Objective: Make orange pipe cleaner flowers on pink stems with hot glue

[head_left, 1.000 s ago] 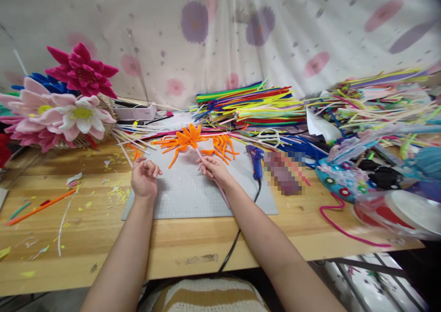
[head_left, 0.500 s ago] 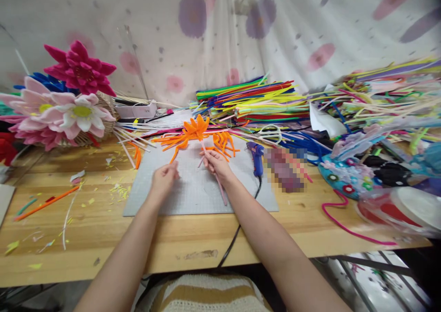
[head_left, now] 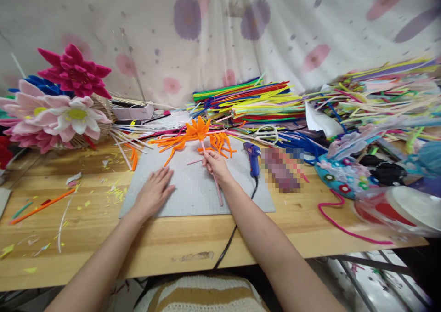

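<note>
My right hand [head_left: 215, 166] is closed on the pale pink stem of an orange pipe-cleaner flower [head_left: 198, 130]. The bloom stands above my fingers, and the stem's lower end slants down past my hand over the grey cutting mat [head_left: 193, 204]. My left hand [head_left: 155, 191] lies flat on the mat's left part, fingers spread, holding nothing. Loose orange petal pieces [head_left: 220, 143] lie at the mat's far edge, and another orange curled piece [head_left: 174, 153] is left of the flower. A short pink stick lies by my right fingertips.
A blue glue gun [head_left: 253, 159] with a black cord lies at the mat's right side. Scissors [head_left: 267, 134] and bundled coloured pipe cleaners [head_left: 248, 98] are behind. Finished felt-like flowers [head_left: 74, 114] stand at left; a plastic-wrapped tub [head_left: 409, 208] sits at right.
My left hand has moved left and down, opening from a closed shape to lie flat on the mat. My right hand still holds the flower's stem. The view has shifted slightly.
</note>
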The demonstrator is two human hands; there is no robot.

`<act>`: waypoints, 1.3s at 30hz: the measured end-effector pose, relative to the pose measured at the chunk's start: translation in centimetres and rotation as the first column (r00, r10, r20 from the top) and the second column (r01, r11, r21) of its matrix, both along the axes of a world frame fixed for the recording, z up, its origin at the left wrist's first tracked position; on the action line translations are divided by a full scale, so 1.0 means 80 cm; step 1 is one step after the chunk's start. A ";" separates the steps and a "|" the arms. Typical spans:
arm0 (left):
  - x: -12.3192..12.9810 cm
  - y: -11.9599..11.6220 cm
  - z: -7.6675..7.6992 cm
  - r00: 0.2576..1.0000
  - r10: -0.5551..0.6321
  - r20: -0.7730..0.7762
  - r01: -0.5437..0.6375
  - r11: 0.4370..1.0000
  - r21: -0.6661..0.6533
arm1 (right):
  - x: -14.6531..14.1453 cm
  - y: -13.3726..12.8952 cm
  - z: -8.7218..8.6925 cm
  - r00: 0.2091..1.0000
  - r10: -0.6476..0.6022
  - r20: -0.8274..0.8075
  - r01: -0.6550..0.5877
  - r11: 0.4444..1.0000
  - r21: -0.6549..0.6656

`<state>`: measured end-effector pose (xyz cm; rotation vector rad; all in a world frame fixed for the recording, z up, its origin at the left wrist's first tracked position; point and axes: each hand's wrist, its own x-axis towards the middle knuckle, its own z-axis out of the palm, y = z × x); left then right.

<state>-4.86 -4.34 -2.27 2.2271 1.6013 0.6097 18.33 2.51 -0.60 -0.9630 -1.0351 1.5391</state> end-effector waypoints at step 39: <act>0.119 0.011 0.017 0.990 -0.141 -0.032 0.144 0.979 0.145 | -0.006 -0.003 -0.010 0.970 -0.220 0.103 0.202 0.966 0.164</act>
